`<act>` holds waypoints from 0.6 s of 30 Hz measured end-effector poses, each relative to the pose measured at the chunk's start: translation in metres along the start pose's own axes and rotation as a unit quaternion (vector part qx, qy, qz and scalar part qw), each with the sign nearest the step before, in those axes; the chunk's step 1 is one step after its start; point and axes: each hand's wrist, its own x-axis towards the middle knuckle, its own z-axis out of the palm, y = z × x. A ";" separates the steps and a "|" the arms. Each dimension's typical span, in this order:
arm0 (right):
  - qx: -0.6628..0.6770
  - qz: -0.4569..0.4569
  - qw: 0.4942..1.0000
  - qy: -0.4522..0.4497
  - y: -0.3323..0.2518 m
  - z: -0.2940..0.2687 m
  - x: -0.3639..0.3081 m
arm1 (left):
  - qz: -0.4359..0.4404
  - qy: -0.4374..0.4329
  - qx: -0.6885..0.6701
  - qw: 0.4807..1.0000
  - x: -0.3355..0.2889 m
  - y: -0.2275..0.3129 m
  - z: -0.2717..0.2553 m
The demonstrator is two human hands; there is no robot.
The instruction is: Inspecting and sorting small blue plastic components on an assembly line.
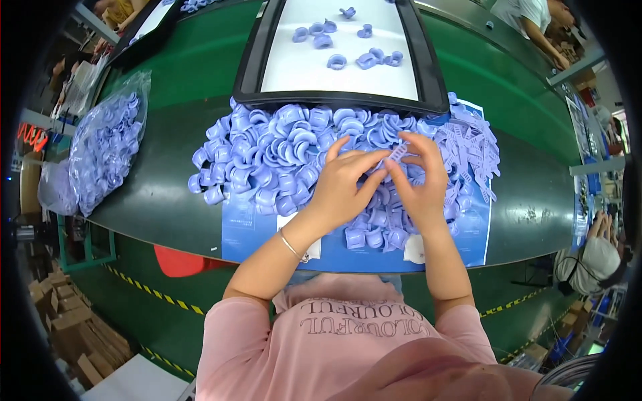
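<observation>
Over the pile, my left hand (341,186) and my right hand (424,190) meet fingertip to fingertip. Between their thumbs and index fingers is a small lavender slatted strip (399,152), pinched from both sides. Whether another part sits behind the fingers cannot be seen. Under and to the left of my hands lies a heap of periwinkle curved ring-like pieces (267,157). More slatted strips (471,144) are piled to the right of my right hand. Some curved pieces (376,234) lie below my hands, close to the table's near edge.
A black-rimmed tray (433,80) with a white bottom stands beyond the heap, several curved pieces spread in it. At the left, a clear bag (107,147) holds more pieces. A blue sheet (244,234) lies under the heap. A red stool (179,260) is below the table. Other people work farther off.
</observation>
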 end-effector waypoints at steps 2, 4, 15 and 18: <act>0.065 0.049 0.997 0.006 -0.003 0.001 0.000 | 0.003 0.005 0.004 1.000 -0.001 0.000 -0.001; 0.178 0.120 0.977 0.003 -0.003 0.000 0.003 | -0.006 -0.005 -0.009 1.000 0.003 0.003 -0.003; -0.171 -0.098 0.980 0.006 -0.003 -0.004 0.007 | -0.038 0.027 -0.022 0.999 0.002 -0.006 0.001; -0.172 -0.117 0.978 0.002 0.002 -0.005 0.005 | -0.046 0.031 -0.023 0.998 0.003 -0.004 0.002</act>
